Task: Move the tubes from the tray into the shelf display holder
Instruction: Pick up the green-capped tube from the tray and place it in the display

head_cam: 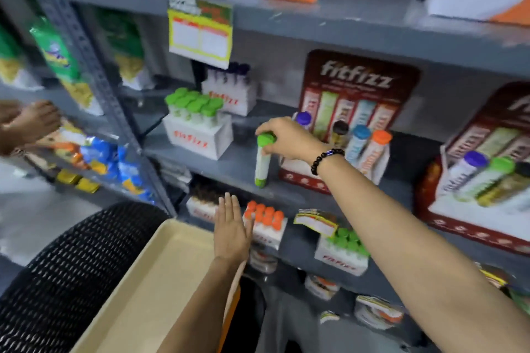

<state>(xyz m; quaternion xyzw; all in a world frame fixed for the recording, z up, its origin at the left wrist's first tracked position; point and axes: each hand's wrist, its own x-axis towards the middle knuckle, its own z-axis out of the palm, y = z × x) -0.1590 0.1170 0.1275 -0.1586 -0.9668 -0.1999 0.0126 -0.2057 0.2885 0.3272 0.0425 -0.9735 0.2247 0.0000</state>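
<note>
My right hand (286, 137) grips the top of a white tube with a green cap (263, 162). It holds the tube upright just left of the red shelf display holder (358, 89), above the grey shelf. Purple, black, blue and orange capped tubes (361, 140) stand in the holder behind my wrist. My left hand (232, 229) is flat with fingers straight, holding nothing, at the far corner of the beige tray (149, 289). The visible tray floor holds no tubes.
White boxes of green-capped tubes (198, 123) and purple-capped tubes (229, 89) sit left on the same shelf. A second red holder (481, 175) stands at right. Boxes with orange and green caps sit on the shelf below. Another person's hand (31, 120) reaches at far left. A black mesh chair back (71, 266) is near me.
</note>
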